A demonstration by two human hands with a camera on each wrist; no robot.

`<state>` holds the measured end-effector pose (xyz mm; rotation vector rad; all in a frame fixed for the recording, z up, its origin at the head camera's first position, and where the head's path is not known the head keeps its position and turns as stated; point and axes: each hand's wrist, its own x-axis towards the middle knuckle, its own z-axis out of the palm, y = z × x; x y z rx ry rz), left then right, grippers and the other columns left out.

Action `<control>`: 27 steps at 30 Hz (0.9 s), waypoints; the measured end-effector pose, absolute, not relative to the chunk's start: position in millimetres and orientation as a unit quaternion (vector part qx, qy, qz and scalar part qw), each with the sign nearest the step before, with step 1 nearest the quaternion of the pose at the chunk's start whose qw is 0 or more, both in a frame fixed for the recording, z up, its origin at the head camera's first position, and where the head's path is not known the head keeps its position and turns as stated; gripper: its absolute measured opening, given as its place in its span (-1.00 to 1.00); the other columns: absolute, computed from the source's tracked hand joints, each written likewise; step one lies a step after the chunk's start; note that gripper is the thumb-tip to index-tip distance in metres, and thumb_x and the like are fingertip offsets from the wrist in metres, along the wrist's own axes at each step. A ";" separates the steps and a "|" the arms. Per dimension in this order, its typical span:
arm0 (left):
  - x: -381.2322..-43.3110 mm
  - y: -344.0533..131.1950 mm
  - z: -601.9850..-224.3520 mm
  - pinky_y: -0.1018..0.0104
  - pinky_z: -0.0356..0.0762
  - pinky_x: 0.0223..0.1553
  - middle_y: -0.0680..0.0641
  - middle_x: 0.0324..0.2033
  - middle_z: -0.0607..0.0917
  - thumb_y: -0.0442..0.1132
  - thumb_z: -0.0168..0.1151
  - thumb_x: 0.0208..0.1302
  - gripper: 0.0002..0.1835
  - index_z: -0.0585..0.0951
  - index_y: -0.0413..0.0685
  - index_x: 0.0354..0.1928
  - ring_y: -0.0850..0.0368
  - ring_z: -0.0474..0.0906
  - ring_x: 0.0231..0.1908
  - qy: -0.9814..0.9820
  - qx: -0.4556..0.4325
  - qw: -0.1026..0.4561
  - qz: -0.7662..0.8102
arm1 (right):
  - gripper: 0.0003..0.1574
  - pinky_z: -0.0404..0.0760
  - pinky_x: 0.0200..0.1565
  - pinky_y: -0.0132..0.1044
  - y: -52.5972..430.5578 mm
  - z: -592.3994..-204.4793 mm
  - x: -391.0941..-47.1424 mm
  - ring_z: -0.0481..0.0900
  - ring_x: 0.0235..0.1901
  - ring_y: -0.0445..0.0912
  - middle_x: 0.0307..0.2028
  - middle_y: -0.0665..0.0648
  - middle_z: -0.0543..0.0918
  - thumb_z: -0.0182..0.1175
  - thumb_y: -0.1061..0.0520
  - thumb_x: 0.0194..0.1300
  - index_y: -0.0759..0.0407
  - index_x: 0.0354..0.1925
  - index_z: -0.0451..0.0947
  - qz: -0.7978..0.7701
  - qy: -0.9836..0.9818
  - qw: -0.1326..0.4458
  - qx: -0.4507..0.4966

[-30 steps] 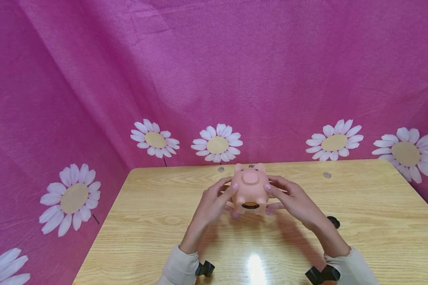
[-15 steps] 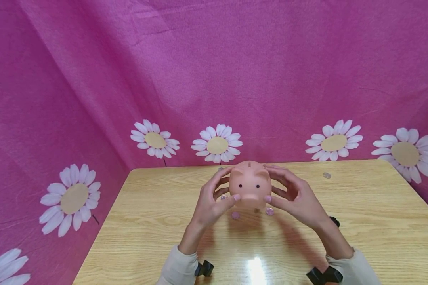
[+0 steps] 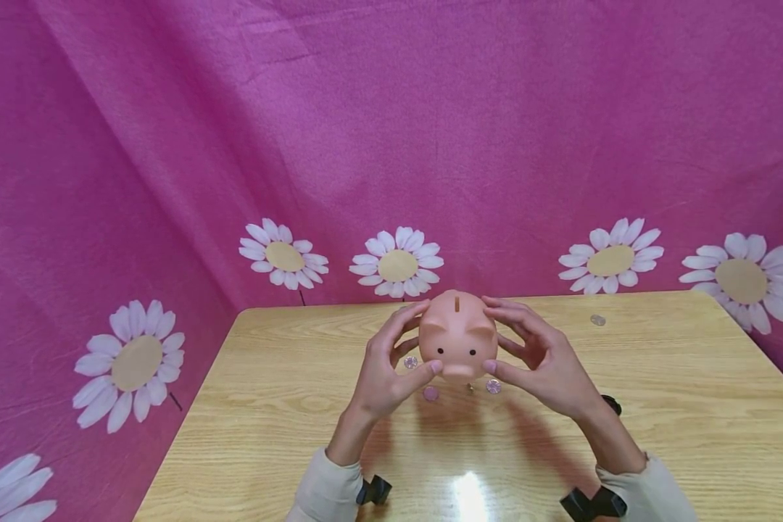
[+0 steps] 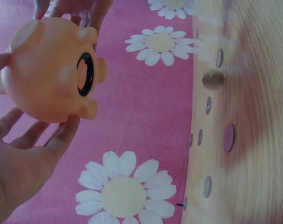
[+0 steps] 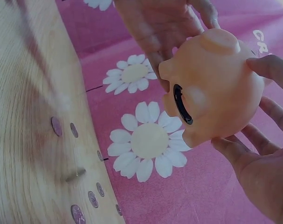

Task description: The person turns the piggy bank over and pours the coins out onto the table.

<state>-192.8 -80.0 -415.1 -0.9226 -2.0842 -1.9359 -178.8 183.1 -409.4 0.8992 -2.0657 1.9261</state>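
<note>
A pink piggy bank [image 3: 458,341] is held up over the wooden table, its snout toward me and its coin slot on top. My left hand [image 3: 388,370] grips one side, thumb beside the snout, fingers curled behind. On the other side my right hand [image 3: 538,359] grips it the same way. In the left wrist view the belly hole [image 4: 85,74] has a black rim and faces the table. Several coins lie beneath, among them a pinkish coin [image 3: 431,394] and a silver coin [image 3: 493,386]. One coin [image 4: 213,79] is blurred, as in motion.
A black round piece [image 3: 612,404] lies beside my right forearm. Another coin [image 3: 598,320] is near the table's back edge. A magenta cloth [image 3: 496,145] with daisies hangs behind and left of the wooden table [image 3: 267,435].
The piggy bank has tipped from belly hole toward me to snout forward and slot up, both hands turning with it. Coins beneath it now show more plainly.
</note>
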 end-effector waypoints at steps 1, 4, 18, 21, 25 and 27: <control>-193.0 -80.0 -415.2 0.13 0.65 0.37 -0.17 0.47 0.51 -0.23 0.50 0.25 -0.19 0.45 -0.01 0.55 -0.25 0.49 0.41 -0.696 -0.306 0.074 -0.646 | -0.18 0.57 0.38 -0.41 183.0 -409.6 -179.3 0.43 0.51 -0.24 0.52 0.09 0.45 0.39 0.57 0.22 0.37 0.42 0.45 0.647 -0.696 0.087 0.301; -193.2 -79.9 -415.1 0.14 0.66 0.36 -0.15 0.47 0.52 -0.24 0.50 0.23 -0.19 0.45 0.00 0.54 -0.21 0.50 0.41 -0.699 -0.299 0.073 -0.646 | -0.19 0.56 0.38 -0.42 182.8 -410.5 -180.3 0.44 0.50 -0.25 0.52 0.08 0.45 0.40 0.55 0.23 0.35 0.42 0.46 0.642 -0.702 0.085 0.296; -193.8 -89.9 -420.1 0.16 0.69 0.30 -0.15 0.47 0.52 -0.29 0.50 0.24 -0.21 0.46 -0.04 0.53 -0.22 0.56 0.39 -0.734 -0.251 0.055 -0.629 | -0.15 0.61 0.33 -0.40 174.6 -422.4 -187.1 0.51 0.41 -0.31 0.52 0.04 0.47 0.41 0.39 0.36 0.19 0.53 0.40 0.632 -0.727 0.033 0.266; -193.9 -98.1 -420.4 0.16 0.69 0.31 -0.18 0.48 0.50 -0.30 0.50 0.25 -0.20 0.44 -0.06 0.53 -0.26 0.55 0.39 -0.738 -0.240 0.050 -0.629 | -0.16 0.60 0.35 -0.38 165.8 -421.6 -189.9 0.50 0.42 -0.31 0.52 0.15 0.45 0.42 0.34 0.37 0.13 0.53 0.41 0.636 -0.726 0.019 0.261; -193.9 -111.9 -423.1 0.16 0.67 0.32 -0.16 0.50 0.48 -0.29 0.50 0.25 -0.21 0.44 -0.04 0.53 -0.25 0.52 0.43 -0.744 -0.215 0.038 -0.631 | -0.19 0.66 0.32 -0.30 150.0 -422.6 -194.5 0.53 0.42 -0.19 0.51 0.22 0.46 0.44 0.32 0.37 0.13 0.51 0.44 0.636 -0.727 0.008 0.258; -193.9 -119.4 -425.3 0.17 0.67 0.32 -0.16 0.51 0.47 -0.30 0.49 0.26 -0.22 0.44 -0.02 0.53 -0.25 0.51 0.44 -0.746 -0.203 0.030 -0.634 | -0.19 0.69 0.30 -0.27 141.5 -424.4 -196.6 0.54 0.43 -0.04 0.51 0.25 0.46 0.44 0.32 0.37 0.15 0.51 0.45 0.641 -0.724 -0.002 0.254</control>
